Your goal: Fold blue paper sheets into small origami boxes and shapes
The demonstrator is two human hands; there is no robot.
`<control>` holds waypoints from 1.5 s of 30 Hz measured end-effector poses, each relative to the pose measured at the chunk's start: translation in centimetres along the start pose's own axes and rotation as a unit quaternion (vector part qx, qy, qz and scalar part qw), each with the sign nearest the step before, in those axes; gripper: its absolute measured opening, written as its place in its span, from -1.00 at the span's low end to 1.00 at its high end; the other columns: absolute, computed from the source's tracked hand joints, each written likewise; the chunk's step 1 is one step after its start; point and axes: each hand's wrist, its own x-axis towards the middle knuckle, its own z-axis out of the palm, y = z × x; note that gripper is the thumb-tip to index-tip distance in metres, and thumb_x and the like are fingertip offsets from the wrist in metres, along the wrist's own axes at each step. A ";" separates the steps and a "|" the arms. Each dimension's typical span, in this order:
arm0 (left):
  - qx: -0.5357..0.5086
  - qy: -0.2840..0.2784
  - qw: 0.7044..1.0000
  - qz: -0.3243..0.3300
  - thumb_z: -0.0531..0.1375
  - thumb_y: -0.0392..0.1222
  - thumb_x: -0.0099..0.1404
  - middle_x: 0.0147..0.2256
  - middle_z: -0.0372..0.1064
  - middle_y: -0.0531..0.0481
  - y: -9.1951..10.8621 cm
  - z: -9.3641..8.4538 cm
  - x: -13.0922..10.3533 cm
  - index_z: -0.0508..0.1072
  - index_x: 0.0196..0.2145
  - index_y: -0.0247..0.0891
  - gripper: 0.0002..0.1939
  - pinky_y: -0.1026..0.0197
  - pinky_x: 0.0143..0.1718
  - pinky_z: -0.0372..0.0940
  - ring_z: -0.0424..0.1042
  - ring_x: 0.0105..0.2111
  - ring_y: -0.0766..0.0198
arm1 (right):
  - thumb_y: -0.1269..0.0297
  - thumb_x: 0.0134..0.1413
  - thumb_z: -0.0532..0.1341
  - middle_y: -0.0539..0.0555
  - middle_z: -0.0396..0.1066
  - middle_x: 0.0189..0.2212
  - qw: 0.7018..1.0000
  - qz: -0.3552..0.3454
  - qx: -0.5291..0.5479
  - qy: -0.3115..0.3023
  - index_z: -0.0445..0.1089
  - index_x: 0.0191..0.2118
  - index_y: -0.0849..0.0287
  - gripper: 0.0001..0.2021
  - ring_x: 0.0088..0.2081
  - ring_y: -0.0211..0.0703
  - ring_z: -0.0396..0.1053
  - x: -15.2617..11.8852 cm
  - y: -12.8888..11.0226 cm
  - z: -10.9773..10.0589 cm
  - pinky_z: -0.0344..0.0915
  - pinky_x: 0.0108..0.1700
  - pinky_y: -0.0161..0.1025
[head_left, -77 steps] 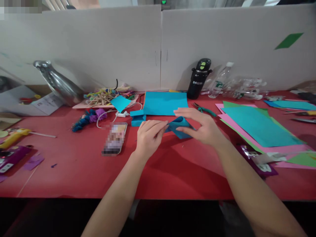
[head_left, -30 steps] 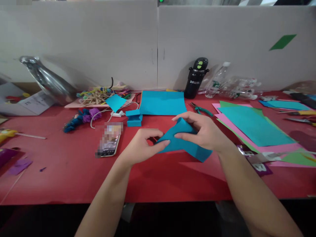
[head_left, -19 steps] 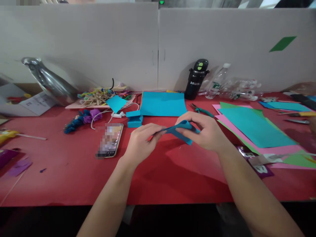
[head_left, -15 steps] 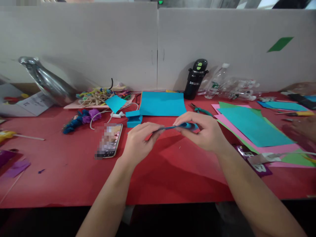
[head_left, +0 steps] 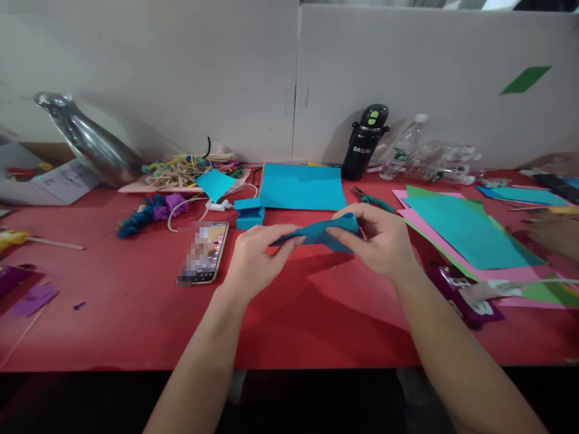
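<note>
— Left hand point(head_left: 260, 256) and right hand point(head_left: 380, 244): what are they doing?

— Pinching, both of them. The left has thumb and fingers closed on one end of a curled piece of blue paper point(head_left: 319, 234); the right grips the other end, thumb in front, fingers behind.

— Where is that paper?

— Centre, held up between the hands over a red tabletop point(head_left: 289, 337). Its right end loops back on itself; its left end looks flat.

— Which step would you call this?

— Bending or folding, I'd judge; whether a crease is pressed, I can't tell. The next move seems to call for a steady left pinch while the right fingers line up the edges.

— And around it?

— Just beyond the left hand, a small boxy shape of folded blue paper point(head_left: 249, 223); behind, a flat rectangular blue sheet point(head_left: 302, 187). Left of the hands lies a smartphone point(head_left: 207, 253), its screen partly blurred. Beyond the right hand, teal-handled metal pliers point(head_left: 379, 204); farther right, a fanned pile of pink, green and blue paper point(head_left: 479, 232). At the back, a black drinking bottle point(head_left: 363, 147).
</note>
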 end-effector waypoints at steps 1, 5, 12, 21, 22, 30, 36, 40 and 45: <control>0.001 -0.005 1.000 -0.013 0.31 -0.11 0.29 -0.27 0.62 0.03 -0.2 -0.1 0.0 0.62 -0.20 -0.11 -0.86 0.20 -0.26 0.40 0.57 -0.32 0.22 | 0.20 0.12 0.34 0.01 0.45 -0.38 1.000 0.003 -0.002 0.013 0.47 -0.35 0.06 -0.90 -0.36 -0.13 0.36 -0.1 0.1 -0.1 0.32 -0.31 -0.17; -0.029 0.007 0.998 -0.056 0.35 -0.12 0.24 -0.33 0.61 0.04 -1.2 -1.2 0.3 0.63 -0.29 -0.14 -0.90 0.23 -0.31 0.44 0.56 -0.36 0.22 | 0.20 0.06 0.38 -0.01 0.43 -0.42 0.997 0.002 -0.002 0.077 0.48 -0.33 0.05 -0.90 -0.38 -0.13 0.36 -0.1 0.7 -0.7 0.35 -0.34 -0.16; -0.161 0.060 0.974 -0.145 0.46 -0.14 0.06 -0.27 0.60 -0.03 -1.9 -2.6 0.7 0.61 -0.22 -0.21 -0.70 0.18 -0.24 0.53 0.61 -0.28 0.13 | 0.24 0.01 0.43 -0.02 0.48 -0.45 0.989 0.002 0.036 0.142 0.47 -0.34 0.06 -0.87 -0.44 -0.12 0.43 0.2 1.4 -2.1 0.42 -0.44 -0.16; -0.360 0.066 0.894 -0.260 0.45 -0.11 0.08 -0.47 0.58 -0.01 -2.0 -1.0 0.7 0.57 -0.27 -0.26 -0.71 0.14 -0.36 0.57 0.61 -0.45 0.13 | 0.25 0.01 0.43 0.04 0.57 -0.27 0.985 -0.004 0.054 0.164 0.50 -0.13 0.01 -0.73 -0.26 0.00 0.53 0.7 1.5 -3.2 0.51 -0.26 -0.05; -0.373 0.073 0.887 -0.261 0.46 -0.12 0.06 -0.47 0.58 0.01 -1.9 -0.8 0.8 0.55 -0.25 -0.25 -0.69 0.16 -0.35 0.56 0.61 -0.44 0.16 | 0.25 0.01 0.44 0.03 0.57 -0.27 0.985 -0.001 0.064 0.163 0.49 -0.13 0.01 -0.73 -0.26 -0.01 0.53 0.7 1.5 -3.2 0.52 -0.26 -0.06; -0.431 0.065 0.857 -0.275 0.49 -0.17 0.01 -0.42 0.58 0.00 -0.4 1.3 0.6 0.57 -0.39 -0.28 -0.76 0.17 -0.32 0.53 0.56 -0.44 0.22 | 0.28 0.00 0.43 0.01 0.55 -0.26 0.984 0.021 0.132 0.114 0.48 -0.14 0.04 -0.74 -0.24 -0.07 0.53 0.4 1.0 -2.0 0.52 -0.26 -0.12; -0.359 0.138 0.886 -0.260 0.47 -0.14 0.02 -0.41 0.59 0.01 0.4 1.4 0.5 0.63 -0.47 -0.25 -0.84 0.13 -0.33 0.52 0.55 -0.43 0.19 | 0.23 -0.04 0.46 -0.06 0.45 -0.45 0.985 0.047 0.142 0.082 0.39 -0.34 0.06 -0.77 -0.44 -0.18 0.44 0.1 0.8 -2.3 0.43 -0.49 -0.25; -0.323 0.151 0.903 -0.239 0.46 -0.14 0.03 -0.44 0.57 0.02 0.5 1.3 0.4 0.63 -0.47 -0.24 -0.85 0.15 -0.37 0.50 0.54 -0.45 0.18 | 0.19 -0.07 0.47 -0.07 0.41 -0.48 0.987 0.072 0.133 0.048 0.36 -0.36 0.08 -0.73 -0.46 -0.18 0.42 0.1 0.7 -2.5 0.41 -0.51 -0.24; -0.405 0.098 0.881 -0.222 0.46 -0.18 0.03 -0.35 0.60 -0.02 1.0 1.9 0.3 0.64 -0.38 -0.21 -0.84 0.08 -0.27 0.52 0.57 -0.35 0.12 | 0.16 -0.07 0.47 -0.04 0.47 -0.41 0.986 0.091 0.125 0.067 0.39 -0.31 0.06 -0.72 -0.39 -0.12 0.47 0.1 0.2 -1.7 0.47 -0.41 -0.16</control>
